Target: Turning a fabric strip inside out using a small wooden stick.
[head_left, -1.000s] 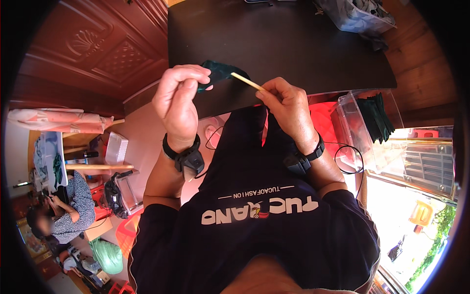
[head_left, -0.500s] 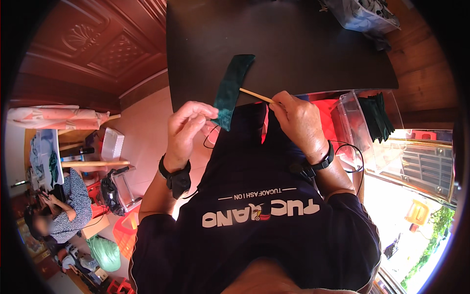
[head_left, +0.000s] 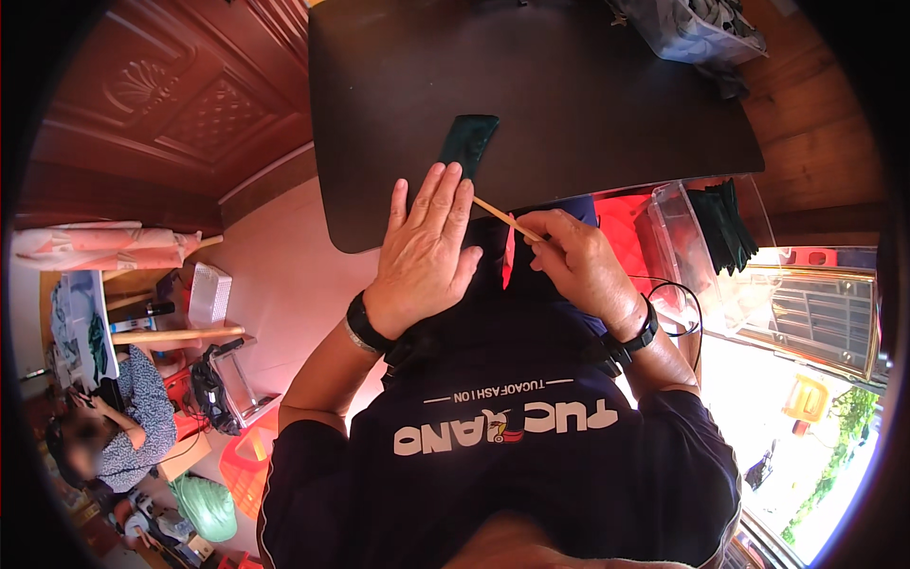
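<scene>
A dark green velvety strip of cloth (head_left: 471,137) lies on the near edge of the dark table, its far end showing past my fingertips. Flat over its nearer part rests my left hand (head_left: 425,237), fingers stretched out and the thumb apart. My right hand (head_left: 573,261) pinches a thin wooden stick (head_left: 498,212) between thumb and fingers. The stick slants up to the left, and its tip meets the cloth's right side beside my left fingers. Whether the tip is inside the cloth or under my hand is hidden.
The dark table (head_left: 569,104) spreads ahead of me. A clear plastic box (head_left: 675,232) with dark green folded cloth pieces (head_left: 725,228) stands at the right. A bin of grey cloth (head_left: 697,28) sits at the far right. Another person (head_left: 133,427) sits at the left.
My left hand has gone from holding the cloth's near end to lying flat on it. The cloth has come down on the table edge. My right hand has lowered slightly with the stick.
</scene>
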Motion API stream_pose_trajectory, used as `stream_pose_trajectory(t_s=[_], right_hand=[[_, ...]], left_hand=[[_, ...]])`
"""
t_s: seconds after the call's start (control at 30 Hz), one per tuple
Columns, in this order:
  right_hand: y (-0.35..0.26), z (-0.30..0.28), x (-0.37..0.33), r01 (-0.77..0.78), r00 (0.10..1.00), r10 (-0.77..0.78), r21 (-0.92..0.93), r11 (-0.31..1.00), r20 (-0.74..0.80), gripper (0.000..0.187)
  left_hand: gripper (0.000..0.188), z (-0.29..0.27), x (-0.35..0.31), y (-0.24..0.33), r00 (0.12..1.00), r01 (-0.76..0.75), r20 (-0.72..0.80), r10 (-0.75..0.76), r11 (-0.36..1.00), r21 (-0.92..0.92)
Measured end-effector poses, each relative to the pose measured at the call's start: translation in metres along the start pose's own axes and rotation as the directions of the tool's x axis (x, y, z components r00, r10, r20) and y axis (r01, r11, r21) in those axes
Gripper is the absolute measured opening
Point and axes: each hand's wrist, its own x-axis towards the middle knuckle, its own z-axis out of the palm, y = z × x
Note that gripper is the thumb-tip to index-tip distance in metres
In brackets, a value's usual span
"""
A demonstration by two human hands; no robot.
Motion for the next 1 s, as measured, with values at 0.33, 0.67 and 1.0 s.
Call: stream_pose_trajectory(t_s=[0.33, 0.67, 1.0], right_hand=[[0.012, 0.003, 0.004, -0.479, 0.865, 0.387, 0.753, 0.452, 0.318, 0.04], [0.005, 0.001, -0.01, -0.534, 0.845, 0.404, 0.603, 0.593, 0.351, 0.037], [-0.005, 0.008, 0.001, -0.524, 0.847, 0.447, 0.6, 0.605, 0.289, 0.023]], left_hand=[[0.065, -0.003, 0.007, 0.005, 0.999, 0.0, -0.051, -0.005, 0.997, -0.083], [0.068, 0.0, 0.014, -0.008, 0.999, 0.038, -0.038, -0.035, 0.997, 0.07], [0.063, -0.003, 0.007, 0.007, 0.998, 0.031, -0.065, -0.028, 0.998, 0.048]])
